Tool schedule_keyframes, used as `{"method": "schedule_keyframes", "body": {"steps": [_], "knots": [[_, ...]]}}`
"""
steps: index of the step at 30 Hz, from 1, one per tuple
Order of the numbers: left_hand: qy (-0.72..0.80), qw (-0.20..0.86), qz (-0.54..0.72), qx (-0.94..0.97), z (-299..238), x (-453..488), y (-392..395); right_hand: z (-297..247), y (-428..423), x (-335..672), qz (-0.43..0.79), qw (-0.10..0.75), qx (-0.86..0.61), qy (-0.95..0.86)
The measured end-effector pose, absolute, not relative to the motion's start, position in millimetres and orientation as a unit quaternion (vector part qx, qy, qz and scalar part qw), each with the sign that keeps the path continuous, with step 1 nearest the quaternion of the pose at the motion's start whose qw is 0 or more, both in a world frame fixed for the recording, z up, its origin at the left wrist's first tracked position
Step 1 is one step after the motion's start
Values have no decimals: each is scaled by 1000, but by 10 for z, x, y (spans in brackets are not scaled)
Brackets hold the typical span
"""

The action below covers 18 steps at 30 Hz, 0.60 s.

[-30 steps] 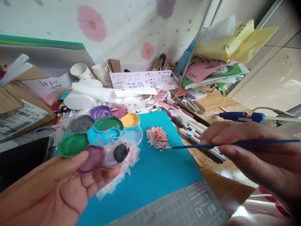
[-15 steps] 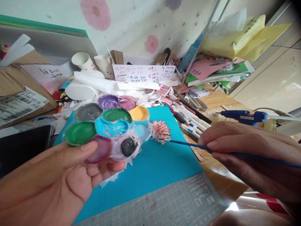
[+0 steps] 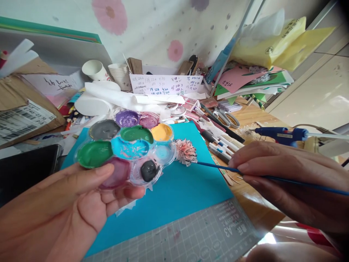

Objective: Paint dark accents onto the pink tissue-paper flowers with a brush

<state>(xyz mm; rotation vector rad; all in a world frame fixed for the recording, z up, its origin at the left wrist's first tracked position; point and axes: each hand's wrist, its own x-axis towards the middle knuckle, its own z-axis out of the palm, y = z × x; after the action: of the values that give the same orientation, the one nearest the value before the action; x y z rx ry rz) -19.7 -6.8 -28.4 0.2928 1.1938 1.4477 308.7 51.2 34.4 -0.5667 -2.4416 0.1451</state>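
My left hand point(image 3: 65, 207) grips a clear plastic paint palette point(image 3: 128, 151) with wells of green, grey, purple, yellow, blue and black paint, thumb on its near rim, white frilled paper under it. My right hand point(image 3: 286, 182) pinches a thin blue paintbrush point(image 3: 218, 167). The brush tip touches a small frilled paper flower point(image 3: 186, 151) with pink and dark streaks. The flower lies on a blue paper sheet point(image 3: 177, 189), right beside the palette's edge.
A grey cutting mat point(image 3: 191, 236) lies under the blue sheet. Pens point(image 3: 222, 145), scissors point(image 3: 225, 118) and a blue glue gun point(image 3: 280, 134) lie to the right. Paper cups point(image 3: 120, 76), a written note point(image 3: 166, 85), cardboard point(image 3: 24, 109) and stacked coloured papers point(image 3: 245, 82) crowd the back.
The palette has shifted right, up beside the paper flower. The brush tip stays at the flower while its handle has tilted lower on the right.
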Motion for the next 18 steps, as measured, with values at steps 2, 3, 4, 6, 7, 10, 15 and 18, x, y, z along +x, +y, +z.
{"method": "schedule_keyframes", "body": {"steps": [2, 3, 4, 6, 7, 10, 15, 18], "knots": [[527, 575, 614, 120, -226, -163, -22, 357, 491, 3086, 54, 308, -219, -924], [536, 568, 613, 120, -203, -142, -11, 361, 480, 3094, 52, 306, -225, -924], [545, 563, 610, 118, -183, -121, -7, 363, 470, 3105, 47, 305, -220, -925], [559, 554, 606, 117, -158, -83, -10, 358, 457, 3127, 40, 308, -223, -924], [563, 551, 605, 116, -151, -69, -12, 352, 455, 3134, 39, 312, -221, -923], [574, 539, 606, 111, -147, -41, -10, 329, 464, 3131, 50, 317, -221, -921], [583, 523, 612, 106, -174, -10, -6, 318, 475, 3104, 55, 318, -237, -916], [581, 520, 616, 111, -167, 2, -15, 337, 464, 3101, 45, 324, -230, -917]]}}
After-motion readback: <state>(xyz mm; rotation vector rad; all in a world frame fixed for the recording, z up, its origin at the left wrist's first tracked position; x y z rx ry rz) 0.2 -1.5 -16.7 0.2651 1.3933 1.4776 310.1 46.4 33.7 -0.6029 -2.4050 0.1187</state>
